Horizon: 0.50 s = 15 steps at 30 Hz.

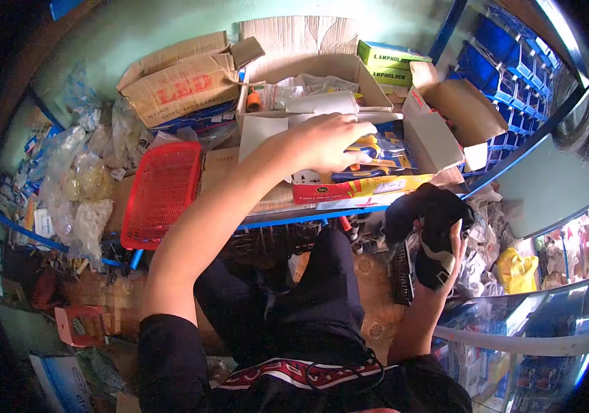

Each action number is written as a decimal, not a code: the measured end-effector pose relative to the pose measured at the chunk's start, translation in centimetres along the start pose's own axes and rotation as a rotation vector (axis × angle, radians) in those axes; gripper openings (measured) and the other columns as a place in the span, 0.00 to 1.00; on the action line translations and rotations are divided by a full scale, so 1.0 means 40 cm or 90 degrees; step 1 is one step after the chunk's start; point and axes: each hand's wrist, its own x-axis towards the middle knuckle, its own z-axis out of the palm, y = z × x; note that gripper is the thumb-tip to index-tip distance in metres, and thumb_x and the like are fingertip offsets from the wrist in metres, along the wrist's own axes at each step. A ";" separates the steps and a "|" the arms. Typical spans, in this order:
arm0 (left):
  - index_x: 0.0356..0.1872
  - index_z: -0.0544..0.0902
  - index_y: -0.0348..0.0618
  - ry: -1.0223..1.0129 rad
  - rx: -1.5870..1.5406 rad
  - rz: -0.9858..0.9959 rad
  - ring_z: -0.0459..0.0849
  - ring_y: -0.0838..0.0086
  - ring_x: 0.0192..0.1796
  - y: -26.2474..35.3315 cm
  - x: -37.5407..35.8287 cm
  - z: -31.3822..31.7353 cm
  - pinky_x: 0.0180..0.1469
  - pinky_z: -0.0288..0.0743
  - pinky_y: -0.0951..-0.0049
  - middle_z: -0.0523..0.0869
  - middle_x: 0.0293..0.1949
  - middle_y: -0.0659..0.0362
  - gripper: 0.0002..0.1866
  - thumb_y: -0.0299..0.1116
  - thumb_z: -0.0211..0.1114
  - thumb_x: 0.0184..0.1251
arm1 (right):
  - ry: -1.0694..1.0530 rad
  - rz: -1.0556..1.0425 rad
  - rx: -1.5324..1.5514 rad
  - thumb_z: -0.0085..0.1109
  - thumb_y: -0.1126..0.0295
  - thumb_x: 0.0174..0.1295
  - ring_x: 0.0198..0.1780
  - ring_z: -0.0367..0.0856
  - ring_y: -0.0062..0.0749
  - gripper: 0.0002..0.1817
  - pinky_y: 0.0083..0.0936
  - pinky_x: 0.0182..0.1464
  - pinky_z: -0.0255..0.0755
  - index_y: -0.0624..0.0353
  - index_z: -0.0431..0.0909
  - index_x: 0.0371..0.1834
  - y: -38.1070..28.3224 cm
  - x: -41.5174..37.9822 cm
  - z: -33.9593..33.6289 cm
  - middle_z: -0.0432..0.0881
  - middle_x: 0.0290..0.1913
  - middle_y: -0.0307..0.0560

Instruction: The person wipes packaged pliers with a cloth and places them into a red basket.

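Observation:
My left hand (332, 143) reaches over a low open carton (370, 187) with a red and yellow front. Its thumb and fingers are bent around a yellow-and-blue-handled tool (366, 146), whose exact kind I cannot make out. Other blue and yellow tools (360, 175), some in clear packaging, lie in the same carton. Off to the right, my right hand (457, 249) grips a bunched black fabric item (439, 224) with a pale mark on it. The fabric hides most of that hand's fingers.
A red plastic basket (160, 193) leans on the blue-edged shelf at left. Behind stand an LED carton (183, 89), a large open box (260, 72) of wrapped goods and green lampholder boxes (392, 65). Blue bins (508, 65) fill the right; a glass case (528, 337) stands below.

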 end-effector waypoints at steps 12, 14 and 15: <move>0.74 0.74 0.41 0.139 0.062 0.063 0.81 0.47 0.65 -0.019 0.005 0.041 0.70 0.74 0.55 0.82 0.63 0.42 0.37 0.54 0.69 0.73 | -0.029 -0.078 -0.035 0.66 0.69 0.75 0.58 0.81 0.27 0.22 0.25 0.63 0.74 0.62 0.74 0.68 0.058 0.047 0.139 0.83 0.59 0.45; 0.72 0.76 0.42 0.081 0.015 0.022 0.82 0.48 0.64 -0.007 0.002 0.015 0.69 0.74 0.54 0.84 0.61 0.43 0.38 0.56 0.72 0.69 | -0.034 -0.101 -0.066 0.66 0.68 0.75 0.56 0.80 0.26 0.21 0.25 0.62 0.74 0.61 0.75 0.67 0.064 0.046 0.151 0.83 0.58 0.44; 0.72 0.76 0.42 0.083 0.018 0.023 0.82 0.48 0.64 -0.012 0.003 0.020 0.69 0.74 0.54 0.84 0.61 0.43 0.38 0.56 0.72 0.69 | -0.025 -0.108 -0.085 0.65 0.67 0.76 0.56 0.80 0.26 0.20 0.25 0.61 0.74 0.60 0.75 0.66 0.059 0.042 0.163 0.83 0.57 0.44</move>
